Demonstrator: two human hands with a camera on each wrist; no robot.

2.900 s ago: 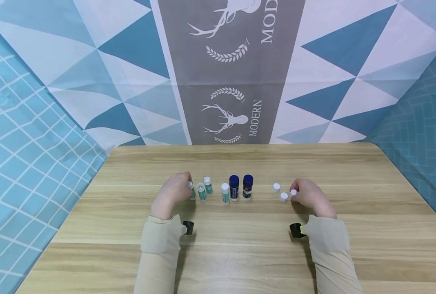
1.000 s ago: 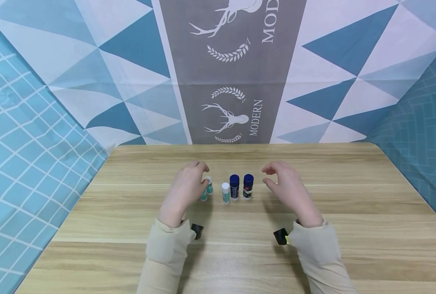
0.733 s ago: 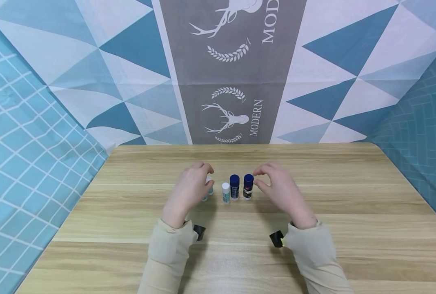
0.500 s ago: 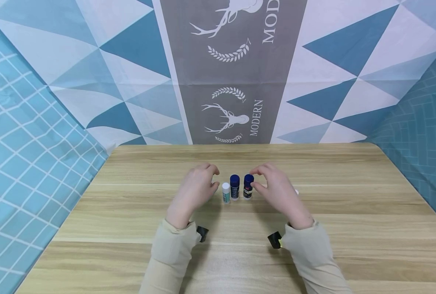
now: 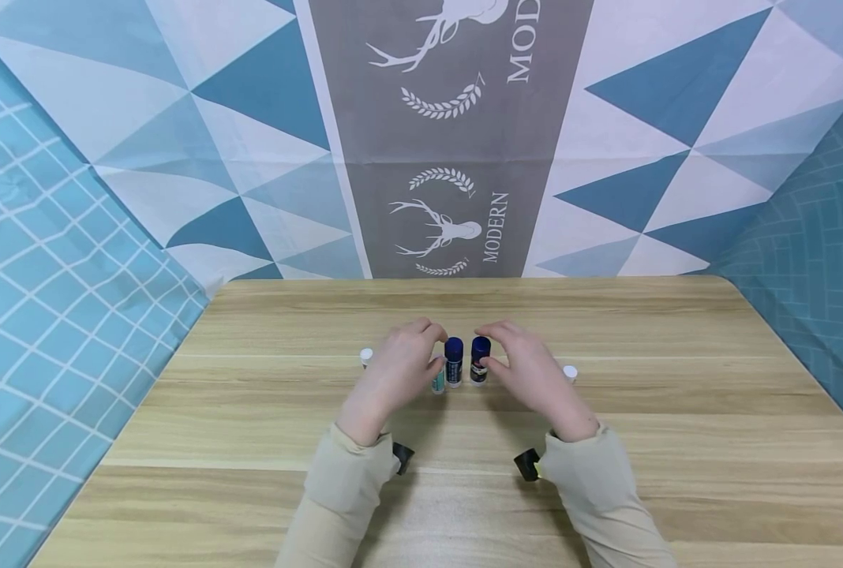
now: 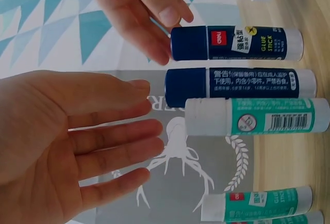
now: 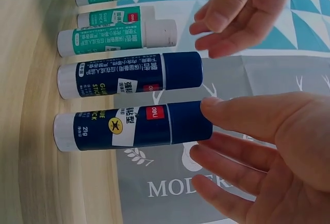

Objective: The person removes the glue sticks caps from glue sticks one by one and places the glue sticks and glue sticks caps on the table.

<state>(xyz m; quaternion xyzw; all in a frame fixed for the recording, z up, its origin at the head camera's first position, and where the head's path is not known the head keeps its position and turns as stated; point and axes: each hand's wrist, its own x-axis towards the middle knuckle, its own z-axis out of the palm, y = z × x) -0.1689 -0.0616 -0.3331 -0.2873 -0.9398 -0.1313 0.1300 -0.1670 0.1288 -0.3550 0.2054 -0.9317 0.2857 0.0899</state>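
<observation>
Right blue glue stick (image 7: 124, 126): upright on the surface (image 5: 464, 505); smooth plastic cylinder, glossy paper label, cap on.
Left blue glue stick (image 7: 129, 74): just beside, upright, capped.
Teal glue stick (image 6: 273, 115): slimmer, white-capped, next along.
Contents of these three: hidden under caps.
Right hand (image 5: 528, 371): fingers spread about the nearest blue cap; contact unclear.
Left hand (image 5: 396, 367): released, fingers apart, near the teal stick.
Surface: wood-grained.
Backdrop (image 5: 443, 142): creased, triangle-printed.

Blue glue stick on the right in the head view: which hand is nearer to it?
Right. The right hand is at the cap of this blue glue stick; contact is unclear. The left hand is farther away, left of the other blue stick.
</observation>
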